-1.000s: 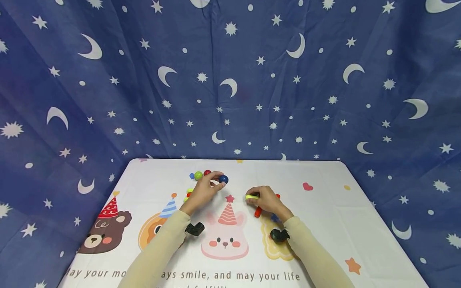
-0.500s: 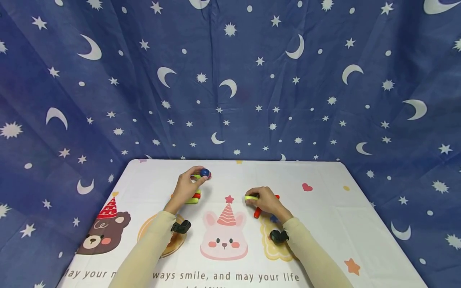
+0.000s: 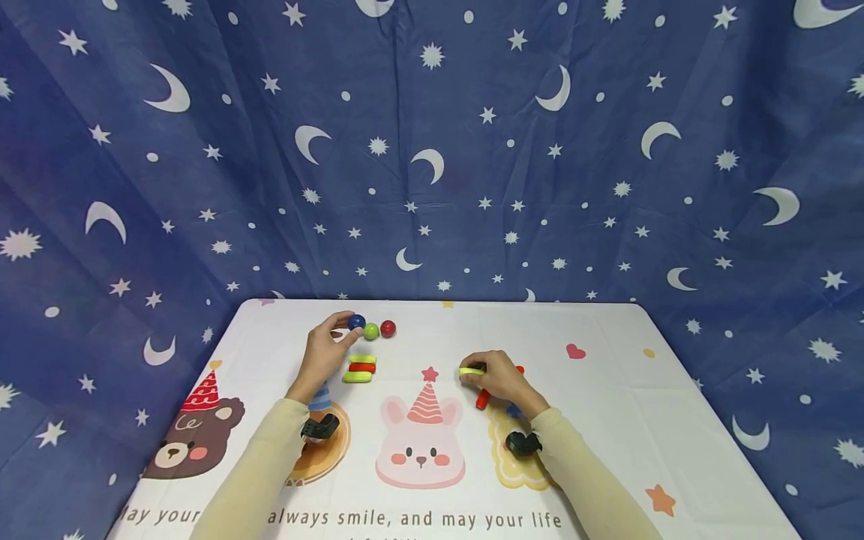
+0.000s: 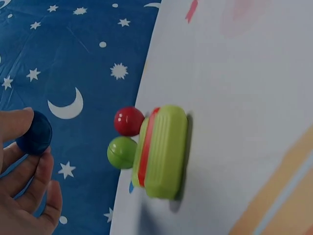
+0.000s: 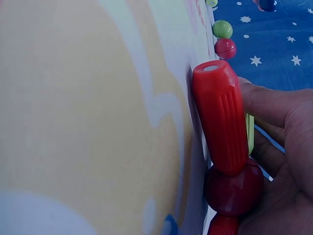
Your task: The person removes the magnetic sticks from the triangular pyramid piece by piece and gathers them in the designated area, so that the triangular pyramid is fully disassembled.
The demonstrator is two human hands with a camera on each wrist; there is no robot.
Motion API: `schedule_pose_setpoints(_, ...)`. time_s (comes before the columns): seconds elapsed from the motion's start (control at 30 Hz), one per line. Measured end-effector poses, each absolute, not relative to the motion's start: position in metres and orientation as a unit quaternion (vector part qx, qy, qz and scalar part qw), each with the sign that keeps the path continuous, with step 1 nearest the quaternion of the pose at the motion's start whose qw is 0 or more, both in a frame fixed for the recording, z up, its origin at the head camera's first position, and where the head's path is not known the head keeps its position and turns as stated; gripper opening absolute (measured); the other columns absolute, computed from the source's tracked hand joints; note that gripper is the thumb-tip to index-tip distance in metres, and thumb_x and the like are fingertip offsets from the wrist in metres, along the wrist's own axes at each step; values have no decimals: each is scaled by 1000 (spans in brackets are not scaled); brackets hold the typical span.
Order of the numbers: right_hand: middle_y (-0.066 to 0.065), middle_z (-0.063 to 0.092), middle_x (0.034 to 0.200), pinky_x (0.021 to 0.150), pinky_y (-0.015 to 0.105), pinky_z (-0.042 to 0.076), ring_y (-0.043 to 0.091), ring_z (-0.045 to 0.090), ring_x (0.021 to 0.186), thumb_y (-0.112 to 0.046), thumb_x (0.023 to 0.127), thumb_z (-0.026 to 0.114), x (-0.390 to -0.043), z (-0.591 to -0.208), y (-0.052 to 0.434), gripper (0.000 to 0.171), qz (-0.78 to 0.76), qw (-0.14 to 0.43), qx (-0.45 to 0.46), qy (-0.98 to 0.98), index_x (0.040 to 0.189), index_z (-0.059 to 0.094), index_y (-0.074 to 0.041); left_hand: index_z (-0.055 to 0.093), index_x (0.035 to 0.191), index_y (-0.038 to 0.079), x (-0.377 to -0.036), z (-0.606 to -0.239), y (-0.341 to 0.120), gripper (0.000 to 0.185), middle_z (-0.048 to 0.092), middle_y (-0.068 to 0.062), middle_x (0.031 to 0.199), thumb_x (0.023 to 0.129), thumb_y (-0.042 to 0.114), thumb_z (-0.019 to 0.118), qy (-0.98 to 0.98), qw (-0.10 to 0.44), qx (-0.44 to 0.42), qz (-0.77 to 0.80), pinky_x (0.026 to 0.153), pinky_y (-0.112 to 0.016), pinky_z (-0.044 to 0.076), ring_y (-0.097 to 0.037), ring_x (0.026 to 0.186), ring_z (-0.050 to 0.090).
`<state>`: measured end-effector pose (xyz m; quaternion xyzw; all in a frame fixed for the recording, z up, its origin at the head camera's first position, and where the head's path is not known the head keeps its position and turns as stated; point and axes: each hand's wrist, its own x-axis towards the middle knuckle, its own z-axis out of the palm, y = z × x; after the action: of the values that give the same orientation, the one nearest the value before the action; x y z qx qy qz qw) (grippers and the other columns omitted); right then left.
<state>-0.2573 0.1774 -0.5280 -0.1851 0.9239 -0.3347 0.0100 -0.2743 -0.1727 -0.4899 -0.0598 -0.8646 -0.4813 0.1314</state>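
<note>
My left hand (image 3: 322, 354) pinches a dark blue ball (image 3: 356, 322) between thumb and fingers, at the back left of the table. Right beside that ball are a green ball (image 3: 371, 331) and a red ball (image 3: 388, 328). In the left wrist view the blue ball (image 4: 36, 134) shows under the thumb. My right hand (image 3: 498, 375) holds a yellow-green ribbed stick (image 3: 472, 370) at centre right. Close to its thumb, in the right wrist view, a red ribbed stick (image 5: 222, 117) meets a dark red ball (image 5: 234, 188), with another red piece (image 5: 224, 226) below.
Two yellow-green sticks, the front one (image 3: 358, 377) among them, lie side by side with a red stick (image 3: 362, 368) between them, in front of the balls. The white table (image 3: 607, 435) has printed cartoon figures. A blue curtain (image 3: 459, 150) hangs behind its back edge.
My left hand has carried the blue ball leftward, past the red and green balls to the green ball's left side. My right hand has stayed in place with the yellow-green stick.
</note>
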Motion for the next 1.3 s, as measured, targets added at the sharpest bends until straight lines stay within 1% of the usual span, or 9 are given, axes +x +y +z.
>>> schedule_pose_setpoints(0.17, -9, 71, 91, 81, 30, 50, 8, 62, 86, -28, 78, 75, -257, -528, 177, 14, -334, 10, -187, 924, 91, 70, -26, 56, 124, 11, -277, -496, -181, 43, 66, -12, 112, 87, 29, 66, -867, 138, -43, -477, 90, -43, 46, -27, 106, 60)
schedule_pose_setpoints(0.33, -9, 70, 90, 82, 31, 50, 8, 62, 86, -28, 77, 75, -257, -529, 177, 14, -339, 17, -179, 923, 90, 70, -27, 56, 122, 12, -282, -505, -187, 41, 65, -11, 114, 86, 27, 66, -874, 109, -23, -474, 92, -42, 45, -26, 108, 59)
schedule_pose_setpoints(0.57, -10, 70, 90, 82, 30, 50, 7, 61, 85, -30, 78, 75, -257, -530, 178, 14, -338, 21, -172, 925, 90, 70, -28, 56, 123, 11, -289, -513, -187, 42, 64, -13, 118, 85, 24, 68, -876, 78, -5, -475, 98, -46, 41, -29, 112, 57)
schedule_pose_setpoints(0.73, -10, 70, 90, 80, 30, 50, 7, 61, 84, -29, 78, 75, -258, -530, 178, 14, -337, 15, -176, 925, 90, 70, -27, 56, 121, 9, -294, -516, -186, 42, 62, -15, 119, 84, 23, 69, -879, 54, 7, -473, 98, -45, 43, -30, 113, 56)
schedule_pose_setpoints(0.97, -12, 70, 88, 83, 30, 49, 7, 61, 84, -30, 77, 75, -259, -530, 177, 13, -337, 21, -167, 926, 89, 70, -29, 56, 122, 9, -302, -526, -188, 42, 60, -15, 121, 84, 23, 68, -886, 26, 24, -462, 98, -42, 44, -30, 114, 56)
schedule_pose_setpoints(1.3, -13, 69, 88, 84, 30, 49, 6, 61, 85, -31, 77, 75, -258, -529, 177, 13, -342, 24, -166, 924, 88, 69, -30, 59, 120, 7, -304, -530, -186, 42, 63, -17, 117, 82, 22, 71, -892, 16, 19, -452, 96, -43, 45, -31, 111, 59)
